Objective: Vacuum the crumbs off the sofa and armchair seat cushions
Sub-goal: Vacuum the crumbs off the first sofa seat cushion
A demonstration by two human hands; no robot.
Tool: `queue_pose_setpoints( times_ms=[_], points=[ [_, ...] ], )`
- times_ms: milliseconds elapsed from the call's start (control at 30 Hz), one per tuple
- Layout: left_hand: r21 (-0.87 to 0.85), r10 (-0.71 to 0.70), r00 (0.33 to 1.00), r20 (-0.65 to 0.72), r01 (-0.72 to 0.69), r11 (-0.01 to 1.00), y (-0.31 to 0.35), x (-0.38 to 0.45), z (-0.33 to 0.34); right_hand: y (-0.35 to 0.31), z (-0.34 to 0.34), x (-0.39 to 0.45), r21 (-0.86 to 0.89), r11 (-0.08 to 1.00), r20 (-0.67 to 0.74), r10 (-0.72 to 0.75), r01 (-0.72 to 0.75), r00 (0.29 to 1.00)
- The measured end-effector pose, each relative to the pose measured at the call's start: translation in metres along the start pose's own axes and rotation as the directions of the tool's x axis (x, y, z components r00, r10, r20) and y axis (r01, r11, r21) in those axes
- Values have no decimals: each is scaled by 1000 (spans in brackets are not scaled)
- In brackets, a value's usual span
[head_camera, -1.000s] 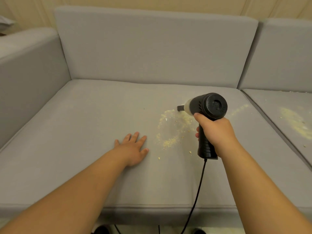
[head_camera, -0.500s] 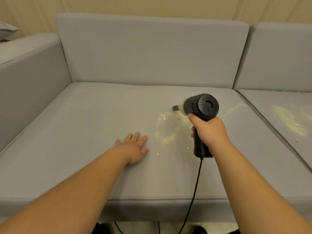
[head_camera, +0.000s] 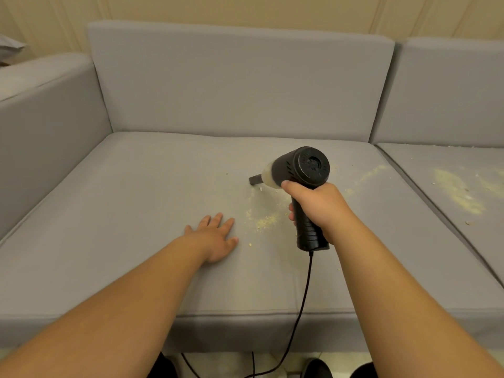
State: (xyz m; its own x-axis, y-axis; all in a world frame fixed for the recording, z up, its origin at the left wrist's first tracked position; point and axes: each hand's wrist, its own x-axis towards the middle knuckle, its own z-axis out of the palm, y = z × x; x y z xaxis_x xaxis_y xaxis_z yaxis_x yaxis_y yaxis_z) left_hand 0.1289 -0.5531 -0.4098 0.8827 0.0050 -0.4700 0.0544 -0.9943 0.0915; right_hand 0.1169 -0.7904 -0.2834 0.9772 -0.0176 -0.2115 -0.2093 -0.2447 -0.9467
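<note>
While left hand [head_camera: 215,238] lies flat, crumbs [head_camera: 263,221] sit between hands.

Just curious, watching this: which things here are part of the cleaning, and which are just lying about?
Part of the job:
vacuum, gripped by the right hand
its cord
crumbs on the seat cushion
crumbs on the next cushion
left hand, flat on the cushion

Just there:
back cushion
armrest
wall

No readable text, label, brand, number or sign anywhere on the visible surfaces
</note>
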Motion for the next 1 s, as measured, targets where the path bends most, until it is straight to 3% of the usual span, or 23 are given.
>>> queue_pose_setpoints(
  times_ms=[233, 567, 800, 1000],
  points=[
    [-10, 15, 1000, 7, -15, 1000, 0, -1, -1, 1, -19, -2, -43, 998, -177, -58, 51, 982],
    [-24, -2, 1000, 4, 2, 1000, 3, -2, -1, -4, -3, -13, -16, 1000, 4, 16, -16, 1000],
    [-25, 4, 1000, 0, -4, 1000, 1, 0, 1, -5, -16, -13, -78, 995, -157, -75, 64, 985],
    [-23, 6, 1000, 2, -6, 1000, 1, 0, 0, -16, -23, -26, -132, 991, -84, 3, -15, 996]
  ],
)
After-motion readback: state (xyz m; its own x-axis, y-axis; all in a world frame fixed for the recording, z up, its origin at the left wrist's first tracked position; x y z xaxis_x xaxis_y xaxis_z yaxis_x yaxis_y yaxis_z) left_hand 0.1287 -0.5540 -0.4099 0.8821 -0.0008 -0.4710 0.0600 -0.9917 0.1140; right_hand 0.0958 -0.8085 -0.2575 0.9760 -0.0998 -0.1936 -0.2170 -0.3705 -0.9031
